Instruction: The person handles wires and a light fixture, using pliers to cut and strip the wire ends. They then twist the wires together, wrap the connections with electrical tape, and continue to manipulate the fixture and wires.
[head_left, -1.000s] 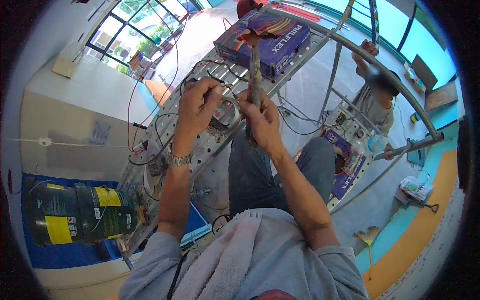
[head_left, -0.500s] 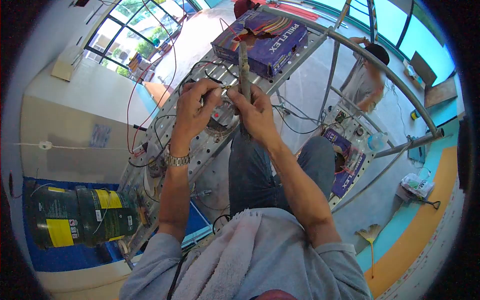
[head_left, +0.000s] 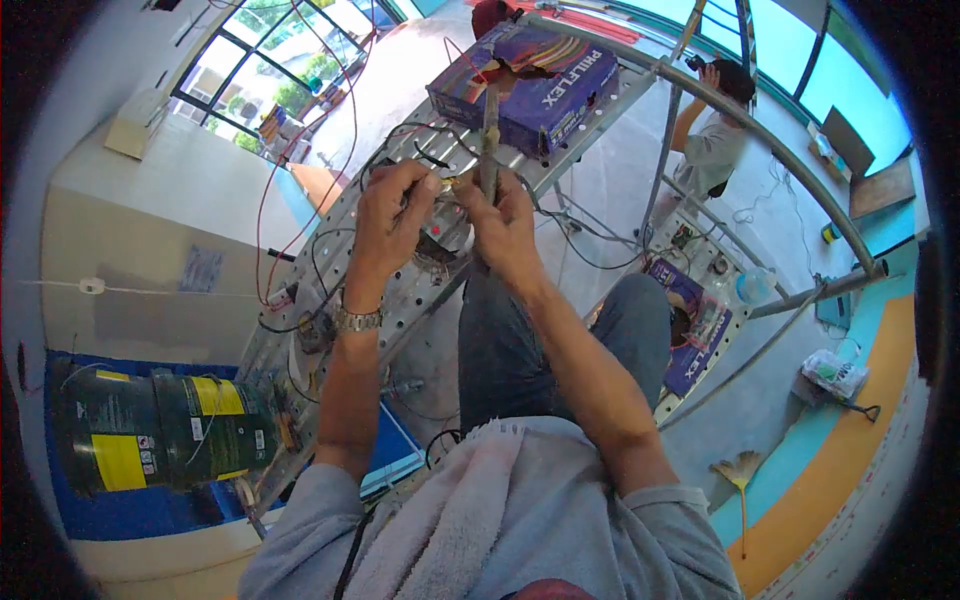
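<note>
My left hand (head_left: 388,218) pinches a small brass-coloured metal piece (head_left: 449,184) over the perforated grey metal plank (head_left: 600,119); my right hand (head_left: 507,235) grips a long, worn grey bar (head_left: 491,130). I seem mid-way through fine fingertip work, calling for steady pressure.

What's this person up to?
Both hands are raised over a metal platform. The left hand pinches a small yellowish piece, its fingertips close to those of the right hand, which grips a long stick-like thing. Beyond a purple box, another person has an arm raised.
</note>
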